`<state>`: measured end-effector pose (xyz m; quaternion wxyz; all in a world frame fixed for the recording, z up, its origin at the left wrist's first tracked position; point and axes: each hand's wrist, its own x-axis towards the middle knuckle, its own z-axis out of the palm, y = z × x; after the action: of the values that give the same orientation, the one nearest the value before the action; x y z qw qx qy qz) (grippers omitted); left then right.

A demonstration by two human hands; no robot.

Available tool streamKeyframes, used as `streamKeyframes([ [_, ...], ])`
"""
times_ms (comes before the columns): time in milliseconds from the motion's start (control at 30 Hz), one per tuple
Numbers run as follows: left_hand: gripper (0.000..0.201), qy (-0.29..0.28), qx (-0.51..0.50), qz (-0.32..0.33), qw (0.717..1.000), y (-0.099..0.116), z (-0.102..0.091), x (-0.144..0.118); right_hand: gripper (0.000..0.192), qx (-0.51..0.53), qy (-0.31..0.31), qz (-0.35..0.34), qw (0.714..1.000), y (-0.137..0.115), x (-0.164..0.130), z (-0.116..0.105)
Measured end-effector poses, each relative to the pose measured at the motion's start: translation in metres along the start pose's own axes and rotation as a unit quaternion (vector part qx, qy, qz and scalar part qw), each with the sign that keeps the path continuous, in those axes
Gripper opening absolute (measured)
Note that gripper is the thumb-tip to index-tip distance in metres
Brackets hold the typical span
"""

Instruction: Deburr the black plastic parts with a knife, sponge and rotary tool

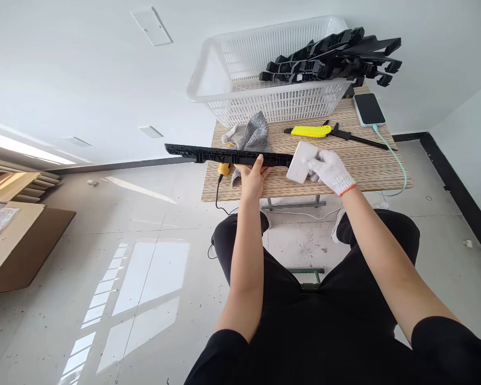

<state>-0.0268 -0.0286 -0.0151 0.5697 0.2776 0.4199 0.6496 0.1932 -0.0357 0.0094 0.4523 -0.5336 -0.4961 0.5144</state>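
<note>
Left hand [251, 176], bare, grips the long black strip [228, 155] from below, thumb over its edge; the strip lies along the near edge of the table [369, 166], its left end overhanging. Right hand [329, 169], gloved, closed on a white block [301, 162] at the strip's right end; contact face hidden. Grey glove [253, 136] lies behind the strip.

No readable txt, labels, brands or nos. anywhere in view. Phone [369, 108] at far right: screen dark, nothing on it. Yellow knife [310, 131] just left of it: no legible marking. White block [301, 162] near the right hand: plain face. Black strip [228, 155] at left: no print visible. Basket [264, 101] at far side: unmarked.
</note>
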Motion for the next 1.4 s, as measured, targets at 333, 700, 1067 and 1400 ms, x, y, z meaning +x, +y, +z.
streamKeyframes([
  [333, 0.072, 0.014, 0.019, -0.003, 1.0, -0.003, -0.002, 0.003, 0.034, 0.015, 0.015, 0.013, 1.0, 0.001, 0.0, 0.0],
  [700, 0.074, 0.007, 0.027, -0.004, 1.0, -0.001, -0.002, 0.001, 0.033, 0.049, 0.002, 0.029, 0.998, 0.007, 0.001, -0.006],
  [1067, 0.074, 0.001, 0.005, 0.0, 1.0, -0.003, -0.004, 0.003, 0.034, 0.075, 0.0, 0.023, 0.997, 0.005, -0.006, -0.004],
  [1400, 0.07, 0.009, 0.0, -0.006, 1.0, -0.001, -0.001, 0.0, 0.036, 0.145, 0.039, -0.017, 0.989, 0.0, -0.016, -0.012],
])
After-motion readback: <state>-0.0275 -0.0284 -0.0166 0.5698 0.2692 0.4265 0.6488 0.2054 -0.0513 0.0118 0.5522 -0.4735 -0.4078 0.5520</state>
